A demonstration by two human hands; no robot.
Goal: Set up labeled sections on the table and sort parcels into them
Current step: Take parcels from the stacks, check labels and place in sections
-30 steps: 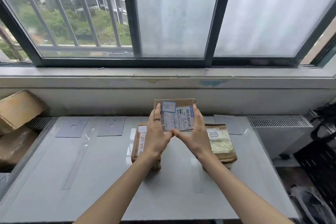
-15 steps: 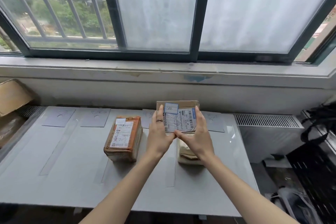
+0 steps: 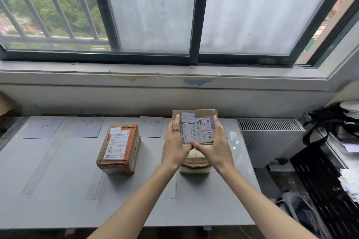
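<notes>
Both hands hold a small cardboard parcel with a white shipping label and a blue-edged sticker, raised above the right part of the grey table. My left hand grips its left edge; my right hand grips its right edge. Under them a pale wrapped parcel lies on the table, mostly hidden. A taped brown box with labels sits in the section to the left. Grey label cards with handwriting lie along the back edge, and clear tape strips divide the sections.
A white radiator stands right of the table. Dark bags and papers crowd the far right. A window sill and wall run behind the table. A cardboard box corner shows at the far left.
The view has swung right, so the brown box now appears left of the hands. The held parcel stays gripped in both hands over the pale parcel.
</notes>
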